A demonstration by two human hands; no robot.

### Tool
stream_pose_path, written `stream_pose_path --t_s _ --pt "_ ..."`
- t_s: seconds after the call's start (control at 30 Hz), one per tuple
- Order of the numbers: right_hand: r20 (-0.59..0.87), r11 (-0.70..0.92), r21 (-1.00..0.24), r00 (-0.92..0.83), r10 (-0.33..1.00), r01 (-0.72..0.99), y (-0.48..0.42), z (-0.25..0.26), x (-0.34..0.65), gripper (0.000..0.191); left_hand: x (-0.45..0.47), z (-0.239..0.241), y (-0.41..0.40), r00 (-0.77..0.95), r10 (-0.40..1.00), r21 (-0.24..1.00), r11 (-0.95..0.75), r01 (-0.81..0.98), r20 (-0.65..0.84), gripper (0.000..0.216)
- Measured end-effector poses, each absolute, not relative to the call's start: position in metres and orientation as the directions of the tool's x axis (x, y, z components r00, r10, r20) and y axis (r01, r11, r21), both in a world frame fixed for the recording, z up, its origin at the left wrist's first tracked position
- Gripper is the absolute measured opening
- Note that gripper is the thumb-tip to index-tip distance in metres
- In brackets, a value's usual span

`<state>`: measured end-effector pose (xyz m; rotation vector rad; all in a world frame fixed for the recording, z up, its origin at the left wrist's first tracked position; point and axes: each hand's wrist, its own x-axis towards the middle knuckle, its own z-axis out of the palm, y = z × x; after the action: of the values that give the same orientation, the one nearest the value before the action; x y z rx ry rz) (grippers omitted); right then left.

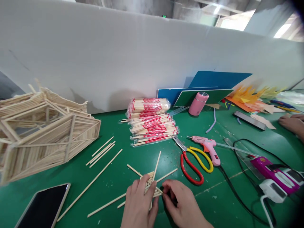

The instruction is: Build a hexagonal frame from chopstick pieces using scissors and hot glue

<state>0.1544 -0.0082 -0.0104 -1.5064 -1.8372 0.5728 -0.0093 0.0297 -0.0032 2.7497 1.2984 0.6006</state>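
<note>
My left hand [138, 202] lies at the bottom centre, its fingers curled over a small bundle of thin wooden sticks [150, 183] on the green table. My right hand [181, 202] sits just to the right of it, with fingertips pinched on the bundle's right end. Several sticks poke out from under the hands, one pointing up and away [157, 164]. Loose long sticks [91, 183] lie to the left of the hands.
A large stick-built model [45, 133] stands at the left, a dark phone [44, 207] at bottom left. Wrapped chopstick packs [152, 125], red and yellow scissors [193, 161], a pink glue gun [209, 147], a pink cylinder [198, 103], cables and a power strip [275, 190] lie around. Another person's hand [293, 123] rests at the right edge.
</note>
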Motion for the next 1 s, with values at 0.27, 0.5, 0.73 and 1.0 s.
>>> stream_pose_path --t_s 0.27,0.5,0.73,1.0 --pt "0.239 0.237 -0.706 -0.091 0.967 0.667 -0.005 -0.008 0.154 0.024 -0.006 -0.004 0.029 0.546 0.780 0.240 -0.619 0.748 0.306 0.027" --pt "0.198 0.195 -0.720 -0.072 0.978 0.666 -0.011 0.003 0.156 0.021 -0.001 0.009 0.023 0.540 0.827 0.327 -0.559 0.762 0.154 0.026" --pt "0.143 0.168 -0.737 -0.092 0.985 0.654 -0.016 0.000 0.157 0.022 -0.001 0.009 0.016 0.524 0.847 0.369 -0.516 0.773 0.088 0.026" --pt "0.135 0.161 -0.742 -0.091 0.987 0.650 -0.017 0.000 0.158 0.023 -0.001 0.009 0.017 0.512 0.854 0.391 -0.503 0.771 0.089 0.025"
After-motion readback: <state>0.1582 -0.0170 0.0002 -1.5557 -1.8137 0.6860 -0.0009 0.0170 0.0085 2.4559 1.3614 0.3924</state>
